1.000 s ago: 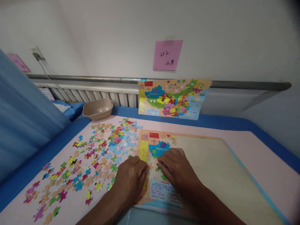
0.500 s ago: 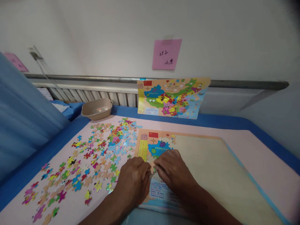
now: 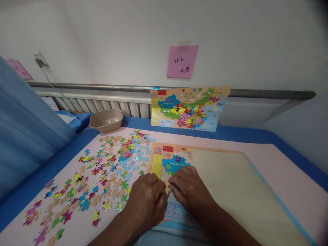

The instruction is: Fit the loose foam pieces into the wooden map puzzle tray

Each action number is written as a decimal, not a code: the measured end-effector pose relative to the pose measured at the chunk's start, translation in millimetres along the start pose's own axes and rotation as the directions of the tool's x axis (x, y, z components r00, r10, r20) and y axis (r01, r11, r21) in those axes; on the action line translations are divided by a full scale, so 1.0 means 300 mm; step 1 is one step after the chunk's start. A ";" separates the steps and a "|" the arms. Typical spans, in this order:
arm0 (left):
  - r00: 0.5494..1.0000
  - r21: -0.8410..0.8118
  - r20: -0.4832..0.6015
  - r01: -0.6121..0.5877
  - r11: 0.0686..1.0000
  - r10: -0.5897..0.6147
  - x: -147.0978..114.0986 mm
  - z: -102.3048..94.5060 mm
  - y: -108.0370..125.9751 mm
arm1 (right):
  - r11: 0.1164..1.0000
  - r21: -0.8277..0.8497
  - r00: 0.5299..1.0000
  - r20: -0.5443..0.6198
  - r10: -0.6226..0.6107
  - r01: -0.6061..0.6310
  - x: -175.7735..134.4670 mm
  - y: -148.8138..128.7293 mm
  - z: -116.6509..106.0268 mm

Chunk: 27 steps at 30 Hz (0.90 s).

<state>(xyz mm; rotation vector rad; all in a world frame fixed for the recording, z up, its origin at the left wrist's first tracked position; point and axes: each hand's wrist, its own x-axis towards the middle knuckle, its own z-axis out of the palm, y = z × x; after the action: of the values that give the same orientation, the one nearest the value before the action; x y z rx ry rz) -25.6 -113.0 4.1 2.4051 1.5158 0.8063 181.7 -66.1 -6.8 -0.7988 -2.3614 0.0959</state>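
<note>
A jigsaw board (image 3: 230, 184) lies in front of me, its left part filled with joined map pieces. My left hand (image 3: 148, 196) rests over the board's left edge with its fingers curled closed; whatever they hold, if anything, is hidden. Close beside it, my right hand (image 3: 188, 186) bends over the assembled part, its fingertips pinched on a small orange and green puzzle piece (image 3: 168, 186). Above the hands shows a joined blue map section (image 3: 175, 165). Many loose puzzle pieces (image 3: 97, 181) are spread left of the board.
A beige basket (image 3: 107, 124) with a few pieces inside stands at the back left. The reference map sheet (image 3: 189, 109) leans upright against the rail (image 3: 269, 94). A blue curtain (image 3: 28, 136) hangs at the left. A pink note (image 3: 182, 61) is taped to the wall.
Both hands stay nearly in place over the board's left part, with only slight finger movement. The whole view has shifted down a little.
</note>
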 end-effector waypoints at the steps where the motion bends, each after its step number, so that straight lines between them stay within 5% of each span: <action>1: 1.000 -0.003 -0.001 0.008 1.000 -0.008 0.001 -0.002 0.001 | 1.000 0.000 1.000 -0.002 -0.001 0.001 0.002 0.000 0.001; 10: 1.000 0.010 0.029 0.007 1.000 -0.007 0.008 -0.013 -0.001 | 1.000 0.004 1.000 0.011 -0.003 0.003 -0.009 -0.003 0.004; 18: 0.959 0.204 0.235 0.112 0.972 -0.160 0.087 -0.054 -0.044 | 0.979 -0.041 0.970 0.132 0.205 -0.201 -0.007 0.047 -0.028; 27: 0.929 0.321 0.293 0.129 0.938 -0.227 0.164 -0.036 -0.023 | 0.964 -0.108 0.940 0.220 0.261 -0.243 0.000 0.041 -0.003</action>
<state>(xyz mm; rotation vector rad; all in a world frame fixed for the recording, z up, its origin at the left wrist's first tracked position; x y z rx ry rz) -20.6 -68.1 27.0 2.3903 1.7822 0.1349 188.7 -56.2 -9.4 -1.1852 -2.4792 0.2151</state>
